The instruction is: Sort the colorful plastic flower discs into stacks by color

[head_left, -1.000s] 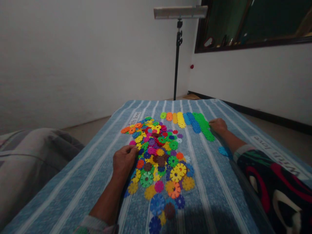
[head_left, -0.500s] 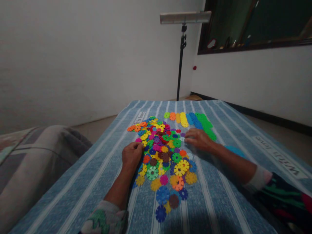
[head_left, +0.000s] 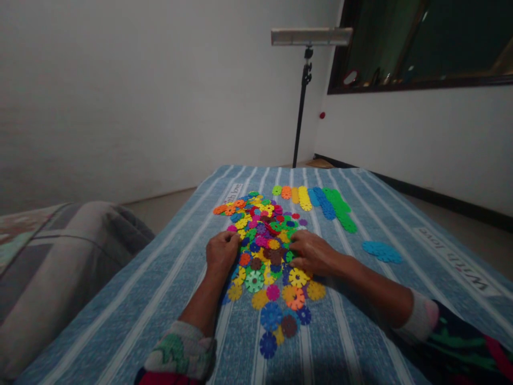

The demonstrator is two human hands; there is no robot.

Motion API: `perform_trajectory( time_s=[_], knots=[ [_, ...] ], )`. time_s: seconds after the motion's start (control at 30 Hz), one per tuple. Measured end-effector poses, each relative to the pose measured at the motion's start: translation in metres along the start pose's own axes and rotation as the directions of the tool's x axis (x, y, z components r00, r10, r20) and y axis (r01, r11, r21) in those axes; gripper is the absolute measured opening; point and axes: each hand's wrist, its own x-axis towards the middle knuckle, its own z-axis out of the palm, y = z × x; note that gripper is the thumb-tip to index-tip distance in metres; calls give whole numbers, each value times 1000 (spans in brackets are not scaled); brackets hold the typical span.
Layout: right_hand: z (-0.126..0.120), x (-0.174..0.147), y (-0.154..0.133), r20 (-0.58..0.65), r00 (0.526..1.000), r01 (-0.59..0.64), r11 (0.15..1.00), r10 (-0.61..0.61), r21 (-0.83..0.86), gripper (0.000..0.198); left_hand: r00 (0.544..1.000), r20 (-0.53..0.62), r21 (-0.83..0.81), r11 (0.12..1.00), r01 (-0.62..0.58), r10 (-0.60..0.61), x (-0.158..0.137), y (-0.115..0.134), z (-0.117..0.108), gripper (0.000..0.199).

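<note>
A loose pile of colourful notched plastic discs [head_left: 262,228], flower-shaped building pieces, covers the middle of the striped cloth [head_left: 152,299]. At the pile's left edge rests my left hand [head_left: 223,254], its fingers curled and thumb drawn in; whatever they hold, if anything, is hidden. My right hand [head_left: 315,254] reaches over the pile's right side. Its fingers point down onto the discs, with the thumb apart and nothing visible between them. Close below it lie a yellow disc [head_left: 298,277] and an orange disc [head_left: 295,298].
Beyond the pile, overlapping discs lie in rows by colour, including a yellow row [head_left: 304,198], a blue row [head_left: 324,203] and a green row [head_left: 340,209]. Light-blue discs [head_left: 382,251] lie at the right. A lamp stand [head_left: 300,112] rises behind; grey bedding [head_left: 84,267] sits left.
My right hand has moved left and slightly nearer, from the pile's far right edge onto the discs, uncovering the light-blue discs. My left hand stays at the left edge. The view has shifted slightly.
</note>
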Motion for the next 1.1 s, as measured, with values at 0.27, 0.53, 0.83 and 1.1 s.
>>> perform_trajectory(
  time_s=[0.27, 0.53, 0.83, 1.1],
  knots=[
    [3, 4, 0, -93, 993, -46, 958, 75, 283, 5, 1000, 16, -2, 1000, 20, -20, 1, 1, -1, 31],
    [-43, -22, 86, -292, 884, -162, 826, 364, 539, 9, 1000, 11, -8, 1000, 24, -24, 1, 1, -1, 31],
    [-47, -64, 165, -308, 687, -505, 737, 658, 448, 6, 1000, 9, -6, 1000, 15, -15, 2, -2, 0, 30],
    [-42, -69, 164, -252, 691, -574, 726, 678, 379, 10, 1000, 14, 15, 1000, 14, -14, 2, 1, -1, 28]
  ],
)
